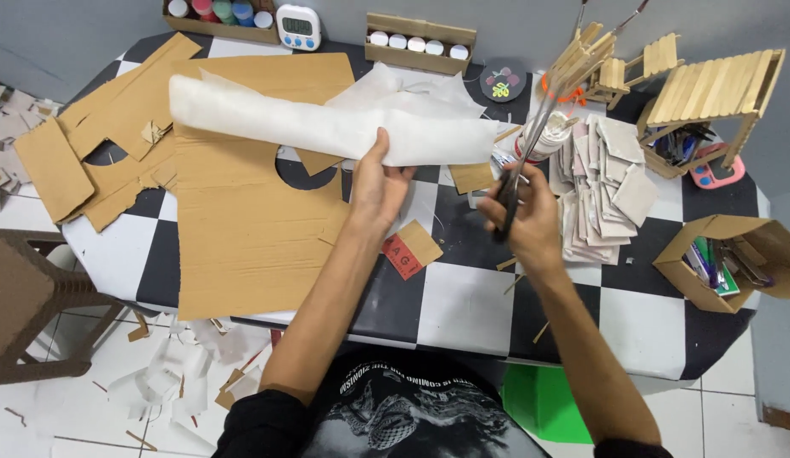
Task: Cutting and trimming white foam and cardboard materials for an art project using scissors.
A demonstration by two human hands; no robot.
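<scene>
My left hand (375,188) grips a long rolled sheet of white paper (310,127) near its right end, holding it above the table. The sheet stretches left over a large brown cardboard sheet (242,246) that has a round hole cut in it. My right hand (525,222) holds a pair of scissors (521,157) with black handles, blades pointing up and away, close to the paper's right edge. A small cardboard square with a red tag (412,250) lies on the table between my forearms.
A black and white checkered table (463,297) carries cardboard offcuts (81,153) at left, stacked grey-white tiles (603,191), stick-built models (709,89), a cardboard box of tools (726,259), paint pots (420,42) and a timer (297,25). Scraps litter the floor (174,382).
</scene>
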